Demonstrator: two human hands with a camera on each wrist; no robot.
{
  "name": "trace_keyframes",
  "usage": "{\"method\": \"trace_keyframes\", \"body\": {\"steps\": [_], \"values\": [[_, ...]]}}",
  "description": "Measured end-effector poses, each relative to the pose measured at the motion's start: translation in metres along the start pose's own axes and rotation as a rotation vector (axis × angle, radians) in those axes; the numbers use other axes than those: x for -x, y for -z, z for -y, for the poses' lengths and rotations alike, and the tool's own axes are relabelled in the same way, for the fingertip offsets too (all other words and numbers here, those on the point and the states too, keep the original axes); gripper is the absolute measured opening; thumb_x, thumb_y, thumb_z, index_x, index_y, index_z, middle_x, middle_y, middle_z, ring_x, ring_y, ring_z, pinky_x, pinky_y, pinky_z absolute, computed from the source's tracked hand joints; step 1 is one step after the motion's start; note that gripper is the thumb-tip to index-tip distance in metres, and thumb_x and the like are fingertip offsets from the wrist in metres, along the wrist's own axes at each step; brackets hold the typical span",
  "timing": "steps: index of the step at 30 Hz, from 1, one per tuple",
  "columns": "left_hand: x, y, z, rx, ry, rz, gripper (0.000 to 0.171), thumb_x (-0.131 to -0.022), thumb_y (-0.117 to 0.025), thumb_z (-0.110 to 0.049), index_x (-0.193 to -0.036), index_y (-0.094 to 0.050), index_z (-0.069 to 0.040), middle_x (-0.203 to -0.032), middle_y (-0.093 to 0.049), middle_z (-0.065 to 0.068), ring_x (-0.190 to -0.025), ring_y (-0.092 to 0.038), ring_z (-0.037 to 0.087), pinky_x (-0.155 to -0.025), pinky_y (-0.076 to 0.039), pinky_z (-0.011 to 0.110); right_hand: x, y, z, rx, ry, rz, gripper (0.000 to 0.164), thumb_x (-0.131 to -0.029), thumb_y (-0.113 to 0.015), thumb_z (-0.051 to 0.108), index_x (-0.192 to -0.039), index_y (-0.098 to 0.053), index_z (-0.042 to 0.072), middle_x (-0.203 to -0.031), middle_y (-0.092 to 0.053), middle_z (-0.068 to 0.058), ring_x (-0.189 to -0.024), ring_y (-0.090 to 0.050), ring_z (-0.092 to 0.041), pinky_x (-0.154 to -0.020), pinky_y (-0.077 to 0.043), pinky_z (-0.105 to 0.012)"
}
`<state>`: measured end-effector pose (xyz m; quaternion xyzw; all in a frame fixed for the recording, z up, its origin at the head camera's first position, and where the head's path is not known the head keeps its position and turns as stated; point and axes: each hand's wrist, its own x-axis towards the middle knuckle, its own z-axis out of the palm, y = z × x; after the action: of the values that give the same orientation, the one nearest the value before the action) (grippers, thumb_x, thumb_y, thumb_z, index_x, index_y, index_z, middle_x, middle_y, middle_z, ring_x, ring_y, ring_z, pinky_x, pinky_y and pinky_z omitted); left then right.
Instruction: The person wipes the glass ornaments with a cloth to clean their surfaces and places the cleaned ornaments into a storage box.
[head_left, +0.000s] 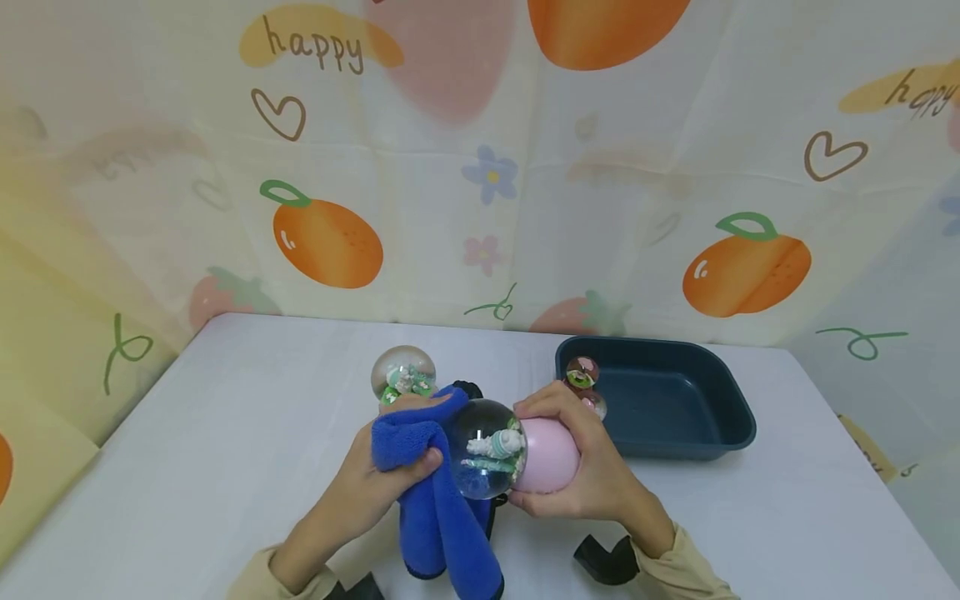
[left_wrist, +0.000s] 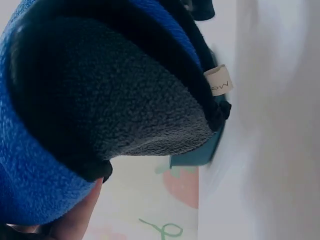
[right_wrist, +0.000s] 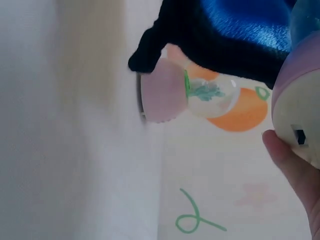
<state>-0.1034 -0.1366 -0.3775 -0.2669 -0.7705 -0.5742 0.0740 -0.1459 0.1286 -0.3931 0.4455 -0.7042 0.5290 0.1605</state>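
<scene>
A: Snow globe (head_left: pixel 510 454), where?

B: Centre, held over the tabletop (head_left: pixel 225 467), tipped sideways. Clear dome (head_left: pixel 480 454) points left, pink base (head_left: pixel 551 454) right.

A: Right hand (head_left: pixel 600 471)?

B: Curled round the base, thumb on the near side, fingers over the far side. Good hold, I'd say: leaves the glass free. There's a small black switch (right_wrist: pixel 300 136) on the underside with a fingertip near it, so best not press there.

A: Left hand (head_left: pixel 375 475)?

B: Thumb pinching the blue cloth (head_left: pixel 435 517); the other fingers are mostly behind it, can't tell their spread. Cloth looks right up against the dome's left side; firm contact, can't tell. Reads as wiping.

A: Doing it well?

B: Cup the cloth over the curve, light even pressure, turn the base to reach all sides. Gather that loose tail hanging on the near side, could snag. Smooth glass will likely slip if the base grip loosens, so stay low.

A: Round about?

B: Second globe (head_left: pixel 405 375) far left, upright, just beyond the left hand; give it elbow room. Dark tray (head_left: pixel 667 400) far right, two small round ornaments (head_left: pixel 582 372) at its left end, inside or in front unclear. Patterned backdrop (head_left: pixel 600 208) behind.
</scene>
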Motion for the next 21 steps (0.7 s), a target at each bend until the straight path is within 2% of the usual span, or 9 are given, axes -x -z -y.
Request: {"method": "trace_keyframes", "body": {"steps": [4, 10, 14, 17, 21], "values": [[-0.002, -0.003, 0.0, 0.038, 0.02, 0.06, 0.063, -0.09, -0.069, -0.012, -0.148, -0.044, -0.023, -0.147, -0.05, 0.003, -0.13, -0.052, 0.016, -0.101, -0.047, 0.035, -0.001, 0.0, 0.001, 0.028, -0.011, 0.006, 0.066, -0.06, -0.092, 0.019, -0.116, -0.059, 0.007, -0.113, -0.06, -0.008, -0.103, -0.058, -0.017, -0.074, -0.058, -0.032], [-0.003, -0.009, -0.002, -0.087, 0.057, 0.071, 0.085, -0.081, -0.082, -0.019, -0.15, -0.035, -0.031, -0.146, -0.046, -0.007, -0.131, -0.05, 0.017, -0.105, -0.044, 0.045, -0.003, 0.0, 0.003, 0.058, -0.052, 0.03, 0.067, -0.057, -0.092, 0.014, -0.116, -0.059, 0.009, -0.112, -0.06, -0.006, -0.101, -0.058, -0.016, -0.074, -0.058, -0.031], [-0.002, -0.012, -0.007, -0.228, 0.063, 0.054, 0.089, -0.078, -0.085, -0.028, -0.15, -0.033, -0.034, -0.144, -0.045, -0.005, -0.129, -0.05, 0.018, -0.102, -0.047, 0.049, -0.003, -0.001, 0.005, 0.092, -0.089, 0.049, 0.068, -0.057, -0.092, 0.012, -0.115, -0.058, 0.01, -0.111, -0.06, -0.005, -0.101, -0.057, -0.015, -0.075, -0.058, -0.031], [0.0, -0.015, -0.011, -0.382, 0.065, 0.027, 0.092, -0.076, -0.086, -0.035, -0.15, -0.031, -0.034, -0.141, -0.044, 0.001, -0.121, -0.057, 0.023, -0.093, -0.054, 0.048, -0.003, -0.001, 0.007, 0.13, -0.119, 0.058, 0.068, -0.057, -0.092, 0.012, -0.116, -0.057, 0.011, -0.112, -0.059, -0.004, -0.101, -0.057, -0.015, -0.076, -0.058, -0.03], [0.002, -0.02, -0.014, -0.583, 0.022, -0.029, 0.098, -0.071, -0.089, -0.038, -0.15, -0.032, -0.025, -0.139, -0.044, 0.009, -0.111, -0.063, 0.028, -0.083, -0.059, 0.046, -0.002, -0.003, 0.007, 0.192, -0.128, 0.061, 0.067, -0.058, -0.091, 0.012, -0.115, -0.058, 0.012, -0.112, -0.059, -0.003, -0.1, -0.056, -0.015, -0.075, -0.057, -0.029]]}}
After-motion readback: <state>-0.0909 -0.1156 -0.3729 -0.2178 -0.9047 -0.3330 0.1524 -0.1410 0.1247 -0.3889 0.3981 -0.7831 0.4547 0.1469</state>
